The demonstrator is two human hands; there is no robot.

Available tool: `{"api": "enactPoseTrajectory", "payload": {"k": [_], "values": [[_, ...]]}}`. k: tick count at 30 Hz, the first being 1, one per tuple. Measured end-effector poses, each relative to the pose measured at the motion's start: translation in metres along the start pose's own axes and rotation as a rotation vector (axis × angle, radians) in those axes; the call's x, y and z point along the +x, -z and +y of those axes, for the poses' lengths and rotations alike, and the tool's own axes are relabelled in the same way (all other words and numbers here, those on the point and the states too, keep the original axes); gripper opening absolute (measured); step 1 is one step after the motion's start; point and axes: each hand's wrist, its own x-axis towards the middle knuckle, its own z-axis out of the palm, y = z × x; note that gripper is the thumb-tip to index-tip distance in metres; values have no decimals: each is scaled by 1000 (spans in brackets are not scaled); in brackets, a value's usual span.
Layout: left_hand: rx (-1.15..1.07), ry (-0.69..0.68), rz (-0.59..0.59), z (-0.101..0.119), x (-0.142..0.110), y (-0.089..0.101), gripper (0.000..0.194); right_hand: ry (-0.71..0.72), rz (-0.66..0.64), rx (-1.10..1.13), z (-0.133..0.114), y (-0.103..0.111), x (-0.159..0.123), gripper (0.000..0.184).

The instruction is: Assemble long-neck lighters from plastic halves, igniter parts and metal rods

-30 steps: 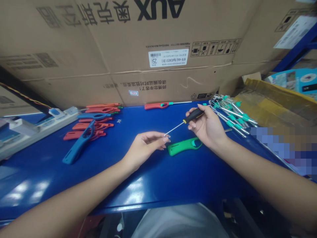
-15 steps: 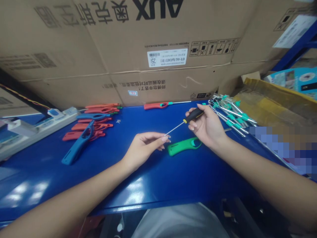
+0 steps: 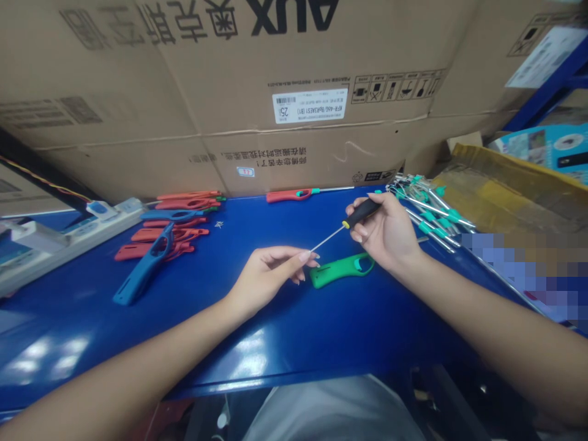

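My right hand (image 3: 388, 236) is closed around the black handle of a screwdriver (image 3: 362, 213), whose thin shaft slants down to the left. At the shaft's end, the thumb and fingers of my left hand (image 3: 273, 272) are pinched together. Whatever sits between those fingertips at the screwdriver's tip is hidden or too small to name. Below the shaft, a green lighter casing (image 3: 337, 271) with a teal trigger lies on the blue table (image 3: 294, 343), partly behind my right hand. It is just right of my left fingertips.
Red casings (image 3: 186, 202) and blue casings (image 3: 142, 269) are piled at left, beside a few tiny metal pieces (image 3: 219, 225) and a white power strip (image 3: 92, 229). A red lighter (image 3: 289, 195) lies by the cardboard box (image 3: 184, 122). Metal rods with teal parts (image 3: 429, 214) are heaped at right.
The screwdriver and my right hand have shifted very slightly right. The left fingertips remain at the tip, and the casings lie as before.
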Motion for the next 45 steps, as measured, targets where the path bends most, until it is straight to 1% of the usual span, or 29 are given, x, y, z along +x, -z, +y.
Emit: {"api": "enactPoseTrajectory", "payload": {"k": [3, 5, 10, 15, 19, 23, 25, 26, 29, 31, 34, 36, 39, 41, 43, 45], "values": [[3, -4, -12, -1, 0, 0, 23, 40, -23, -21, -2, -2, -2, 19], [4, -7, -13, -2, 0, 0, 23, 50, -12, -20, -3, -3, -2, 19], [-5, -8, -14, -1, -1, 0, 20, 19, 19, -6, -3, -3, -3, 21], [10, 7, -15, -2, -1, 0, 21, 50, -22, -33, -2, -3, -3, 19], [34, 25, -44, -4, -1, 1, 21, 145, -109, -91, -6, -4, -5, 23], [44, 51, -66, -5, 0, 1, 23, 243, -273, -200, -20, -11, -13, 26], [45, 61, -95, -5, -1, 1, 24, 281, -343, -261, -28, -18, -20, 26], [48, 63, -118, -5, -1, 0, 25, 299, -361, -286, -31, -21, -24, 27], [74, 61, -201, -5, -3, 0, 24, 345, -408, -358, -38, -30, -34, 41], [96, 30, -239, -5, -5, -1, 22, 378, -468, -418, -39, -34, -40, 44], [170, -98, -282, -5, -8, -2, 19, 393, -533, -480, -36, -35, -43, 43], [234, -206, -316, -5, -8, -3, 16, 348, -516, -480, -32, -34, -44, 45], [345, -340, -336, -5, -8, -2, 13, 273, -419, -417, -24, -31, -44, 48], [433, -401, -306, -5, -7, -1, 24, 275, -338, -370, -19, -28, -44, 47], [495, -425, -255, -5, -6, 1, 38, 317, -273, -357, -14, -26, -42, 46], [516, -428, -212, -5, -5, 2, 40, 359, -223, -362, -10, -23, -39, 45]]}}
